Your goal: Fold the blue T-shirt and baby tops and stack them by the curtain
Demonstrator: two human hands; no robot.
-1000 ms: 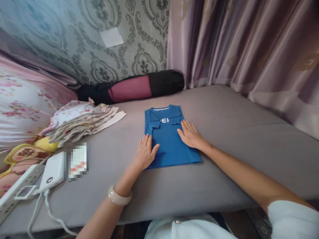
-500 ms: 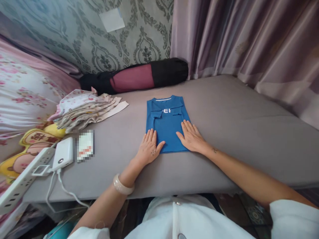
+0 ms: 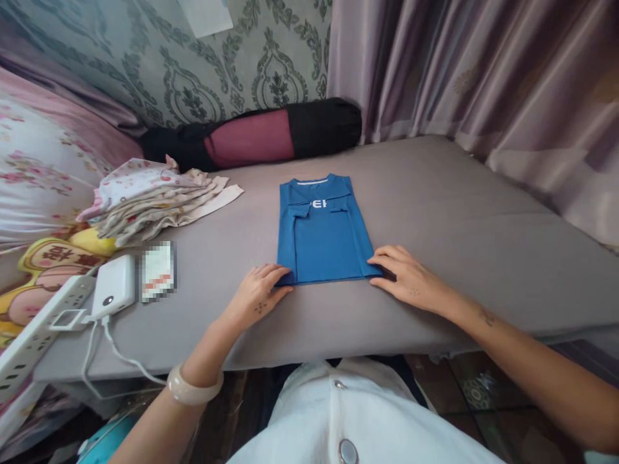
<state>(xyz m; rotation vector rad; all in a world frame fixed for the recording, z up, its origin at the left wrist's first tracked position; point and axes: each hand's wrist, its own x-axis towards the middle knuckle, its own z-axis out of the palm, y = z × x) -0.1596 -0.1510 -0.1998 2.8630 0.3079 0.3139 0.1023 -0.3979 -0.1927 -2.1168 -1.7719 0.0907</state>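
Note:
A blue shirt [image 3: 325, 240] lies flat on the grey bed sheet, its sides and sleeves folded inward and its neckline facing away from me. White lettering shows partly between the folded sleeves. My left hand [image 3: 257, 293] is at the near left corner of the shirt, thumb and fingers closed on the hem. At the near right corner, my right hand [image 3: 411, 278] pinches the hem between thumb and fingertips. The cloth still rests on the bed.
Folded clothes [image 3: 159, 200] are piled at the left. Nearer me are a white power bank [image 3: 113, 287] with cables, a power strip [image 3: 43, 332], a blurred-out item [image 3: 158, 270] and a yellow cushion [image 3: 33, 283]. A black and maroon long bag [image 3: 251, 136] lies along the wall.
My hands have moved from lying flat on the shirt out to its two near corners, and their fingers have closed on the hem. The view has shifted slightly.

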